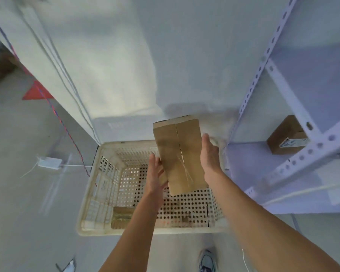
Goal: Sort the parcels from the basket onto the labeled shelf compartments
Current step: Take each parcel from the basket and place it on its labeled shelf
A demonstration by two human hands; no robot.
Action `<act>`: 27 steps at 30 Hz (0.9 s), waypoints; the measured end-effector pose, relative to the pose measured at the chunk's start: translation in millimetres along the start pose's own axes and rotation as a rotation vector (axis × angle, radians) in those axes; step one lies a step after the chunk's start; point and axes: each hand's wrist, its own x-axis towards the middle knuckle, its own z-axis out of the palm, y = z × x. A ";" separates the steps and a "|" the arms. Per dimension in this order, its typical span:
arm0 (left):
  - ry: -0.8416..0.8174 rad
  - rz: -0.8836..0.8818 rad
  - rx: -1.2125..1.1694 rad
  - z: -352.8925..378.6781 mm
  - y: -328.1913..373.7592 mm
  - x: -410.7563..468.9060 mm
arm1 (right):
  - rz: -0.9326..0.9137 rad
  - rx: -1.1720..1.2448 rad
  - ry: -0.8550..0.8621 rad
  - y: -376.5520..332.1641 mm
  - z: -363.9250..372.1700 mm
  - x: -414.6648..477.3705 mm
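Head view: a plain brown cardboard parcel, oblong, has a seam running lengthwise down its upper face and a glossy streak of clear tape near the closer end. It is held in the air above the basket, clamped between two palms. The left hand lies flat against its left side with the fingers straight. The right hand presses on the right side with the thumb straight along the edge; its other fingers are blurred.

The basket is cream perforated plastic on a grey concrete floor, against a white wall, and a second small parcel lies in its near left corner. To the right stands a white slotted-angle metal shelf, which holds a labelled cardboard box.

The held parcel's long axis runs away from the person, its far end leaning slightly left.
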 end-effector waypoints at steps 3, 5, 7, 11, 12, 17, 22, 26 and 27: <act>-0.025 0.070 -0.027 -1.4 38.7 -45.3 | -0.083 0.066 0.038 -44.7 -8.6 -47.3; -0.028 0.124 -0.056 -5.4 63.9 -76.7 | -0.116 0.117 0.061 -68.9 -12.1 -80.0; -0.047 0.185 -0.067 -13.1 86.2 -109.8 | -0.157 0.170 0.074 -90.9 -16.9 -116.3; -0.075 0.312 -0.076 -33.9 122.9 -177.4 | -0.247 0.241 0.087 -116.8 -22.6 -180.8; -0.084 0.344 -0.073 -38.8 130.5 -193.7 | -0.279 0.250 0.089 -116.1 -23.4 -184.5; -0.140 0.459 -0.095 -57.2 157.6 -268.4 | -0.339 0.347 0.058 -130.6 -37.4 -245.0; -0.175 0.502 -0.115 -68.4 163.3 -323.5 | -0.349 0.436 0.043 -156.6 -67.1 -350.1; -0.186 0.539 -0.112 -74.5 157.9 -355.5 | -0.382 0.409 0.016 -151.8 -87.2 -381.7; -0.186 0.552 -0.108 -74.5 155.9 -361.7 | -0.380 0.409 0.010 -151.0 -91.9 -388.6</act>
